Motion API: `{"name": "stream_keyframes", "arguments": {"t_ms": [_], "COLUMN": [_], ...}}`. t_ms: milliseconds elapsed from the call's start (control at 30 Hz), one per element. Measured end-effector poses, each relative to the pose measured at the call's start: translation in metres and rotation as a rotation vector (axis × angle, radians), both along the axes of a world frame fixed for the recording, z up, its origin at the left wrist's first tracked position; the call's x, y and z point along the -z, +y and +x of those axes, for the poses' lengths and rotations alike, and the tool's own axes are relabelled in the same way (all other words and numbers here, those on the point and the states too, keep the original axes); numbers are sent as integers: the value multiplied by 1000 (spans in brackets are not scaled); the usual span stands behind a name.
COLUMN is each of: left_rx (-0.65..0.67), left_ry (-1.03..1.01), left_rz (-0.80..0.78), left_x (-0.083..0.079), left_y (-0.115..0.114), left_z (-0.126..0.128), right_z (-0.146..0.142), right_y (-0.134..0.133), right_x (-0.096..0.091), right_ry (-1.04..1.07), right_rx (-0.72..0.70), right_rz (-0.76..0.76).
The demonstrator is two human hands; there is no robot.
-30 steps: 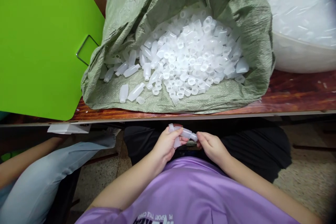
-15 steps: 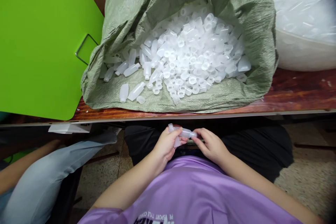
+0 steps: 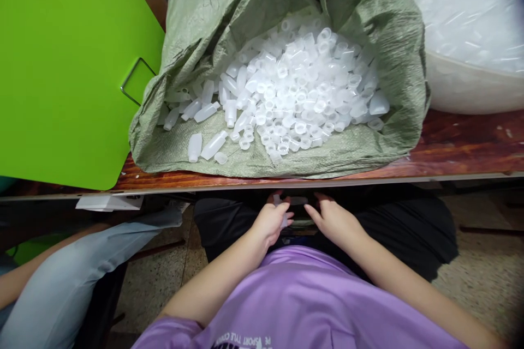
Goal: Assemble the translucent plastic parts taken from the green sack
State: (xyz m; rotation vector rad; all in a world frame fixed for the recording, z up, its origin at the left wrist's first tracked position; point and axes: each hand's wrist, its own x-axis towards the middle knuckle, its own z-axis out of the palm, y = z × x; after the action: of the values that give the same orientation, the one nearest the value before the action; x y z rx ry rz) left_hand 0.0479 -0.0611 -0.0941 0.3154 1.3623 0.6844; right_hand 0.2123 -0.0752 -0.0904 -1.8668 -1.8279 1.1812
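Over my lap, just below the table edge, my left hand (image 3: 271, 221) is closed around a small translucent plastic bottle (image 3: 284, 219). A second small bottle (image 3: 298, 200) lies between my two hands, dim and partly in shadow; I cannot tell whether anything supports it. My right hand (image 3: 336, 221) is beside that second bottle, fingers apart and holding nothing visible. On the table in front, a green woven sack (image 3: 245, 168) lies open with a heap of similar bottles and small caps (image 3: 301, 95) inside its mouth.
A bright green board (image 3: 73, 71) with a metal wire handle (image 3: 133, 79) stands at the left. To the right, a large white tub (image 3: 470, 84) is piled with clear plastic pieces. Another person's leg in jeans (image 3: 77, 267) is at lower left.
My right hand's fingers have come off the bottle they were touching and spread. That bottle is now a little higher, away from both hands' earlier grip. Both hands have shifted slightly forward.
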Motion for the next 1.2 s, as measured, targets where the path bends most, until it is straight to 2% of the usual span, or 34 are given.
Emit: {"name": "stream_keyframes", "arguments": {"t_ms": [100,133,167,233,267,333,467,600,667,733,800,867,900,933,1067,1133,1200], "left_rx": [28,62,113,252,321,427,514,533,575,641,722,800,834,857,911,934,950], "left_ry": [27,20,7,-16,-13,17,88,78,55,45,21,-55,-102,-141,-175,-193,-249], "left_rz": [9,19,35,80,100,111,143,312,405,493,558,576,568,551,465,406,330], "left_x": [1,-1,-3,-8,-12,-19,-33,-40,-45,-52,-63,-74,-79,-84,-91,-90,-85], "left_y": [3,3,3,2,1,-1,-1,2,4,5,6,7,7,8,10,11,10], "left_z": [-2,-3,-4,-5,-5,-6,-13,-27,-34,-38,-40,-40,-40,-39,-37,-37,-38], "right_z": [13,16,18,21,21,20,12,9,12,17,22,25,26,26,25,23,22], "right_y": [9,14,20,37,47,70,100,100,88,71,51,32,23,15,-4,-8,-8], "right_x": [-40,-55,-70,-93,-101,-108,-101,-97,-100,-104,-105,-101,-96,-91,-71,-67,-67], "right_ry": [20,60,76,-23,-117,-281,-469,-503,-400,-191,36,167,208,247,439,462,454], "right_rx": [-175,-318,-362,-196,-103,-61,-147,-90,-80,-141,-298,-458,-495,-490,-274,-273,-355], "right_rz": [64,170,332,671,770,820,770,808,865,852,701,507,432,382,339,387,443]}}
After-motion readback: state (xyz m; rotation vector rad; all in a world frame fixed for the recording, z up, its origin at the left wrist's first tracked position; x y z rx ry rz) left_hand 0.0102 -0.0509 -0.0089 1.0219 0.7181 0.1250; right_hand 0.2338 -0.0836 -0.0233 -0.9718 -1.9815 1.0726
